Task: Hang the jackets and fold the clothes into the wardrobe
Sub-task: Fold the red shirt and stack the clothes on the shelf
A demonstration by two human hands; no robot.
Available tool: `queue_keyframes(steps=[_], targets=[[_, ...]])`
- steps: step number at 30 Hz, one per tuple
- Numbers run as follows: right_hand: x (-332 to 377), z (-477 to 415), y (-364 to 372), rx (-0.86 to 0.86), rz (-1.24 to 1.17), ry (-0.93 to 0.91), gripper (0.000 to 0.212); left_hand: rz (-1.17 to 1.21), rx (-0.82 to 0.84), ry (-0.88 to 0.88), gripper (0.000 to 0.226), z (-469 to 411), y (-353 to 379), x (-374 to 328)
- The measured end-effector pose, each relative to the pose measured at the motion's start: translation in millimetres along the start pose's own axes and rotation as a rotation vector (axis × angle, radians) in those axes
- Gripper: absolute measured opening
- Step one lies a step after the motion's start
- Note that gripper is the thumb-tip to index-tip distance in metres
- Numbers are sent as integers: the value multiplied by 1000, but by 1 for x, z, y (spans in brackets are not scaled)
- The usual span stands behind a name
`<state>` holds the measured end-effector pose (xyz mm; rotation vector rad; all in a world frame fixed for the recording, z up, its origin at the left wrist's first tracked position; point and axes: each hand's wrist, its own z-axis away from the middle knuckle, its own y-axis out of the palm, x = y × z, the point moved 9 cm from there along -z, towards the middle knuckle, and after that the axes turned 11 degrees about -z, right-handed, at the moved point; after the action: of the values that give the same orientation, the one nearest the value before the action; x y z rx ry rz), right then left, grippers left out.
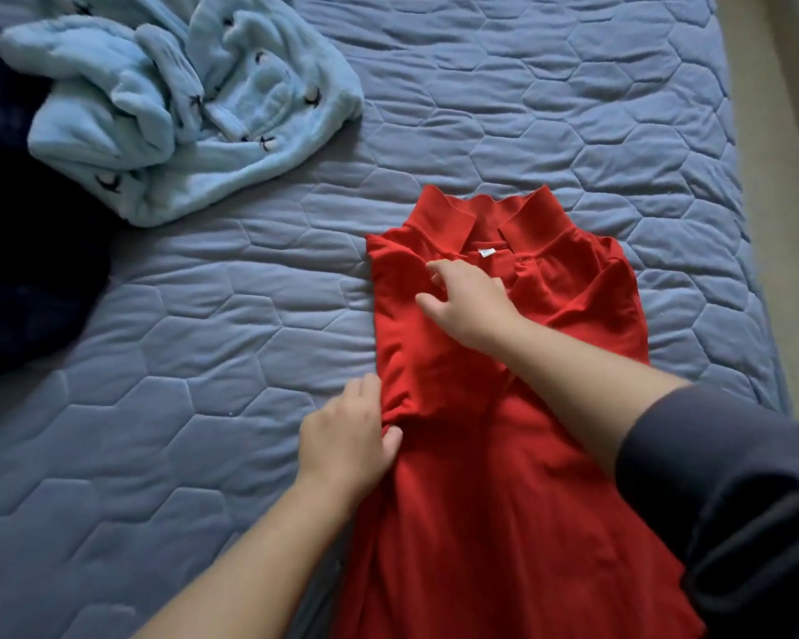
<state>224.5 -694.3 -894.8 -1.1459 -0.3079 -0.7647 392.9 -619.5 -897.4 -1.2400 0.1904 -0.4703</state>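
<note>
Dim, cool, even light. Soft shadows in quilt seams of the bed. Left edge near black. Picture slightly soft; wide-angle bowing toward corners.

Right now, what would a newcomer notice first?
The red polo shirt, bright on the blue quilted bed cover, centre right. The left hand pinches its folded side edge; the right hand rests below the collar. A crumpled light blue fleece garment lies top left.

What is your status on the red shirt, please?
Left hand pinches folded side of red shirt; right hand rests below collar. Sides folded in, on the bed. Blue fleece lies apart, top left.
</note>
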Motion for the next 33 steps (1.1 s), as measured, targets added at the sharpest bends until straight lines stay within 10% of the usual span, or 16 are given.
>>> queue_keyframes(steps=[5, 15, 29, 33], targets=[[25, -37, 9, 67, -199, 40, 16, 70, 10, -45, 25, 16, 24, 30], [56, -54, 34, 160, -35, -33, 48, 130, -127, 41, 32, 29, 8, 37], [35, -58, 28, -108, -555, 36, 15, -29, -363, 210, 56, 40, 2, 28], [-5, -28, -23, -144, -509, 50, 12, -177, -184, 342, 56, 35, 0, 13]])
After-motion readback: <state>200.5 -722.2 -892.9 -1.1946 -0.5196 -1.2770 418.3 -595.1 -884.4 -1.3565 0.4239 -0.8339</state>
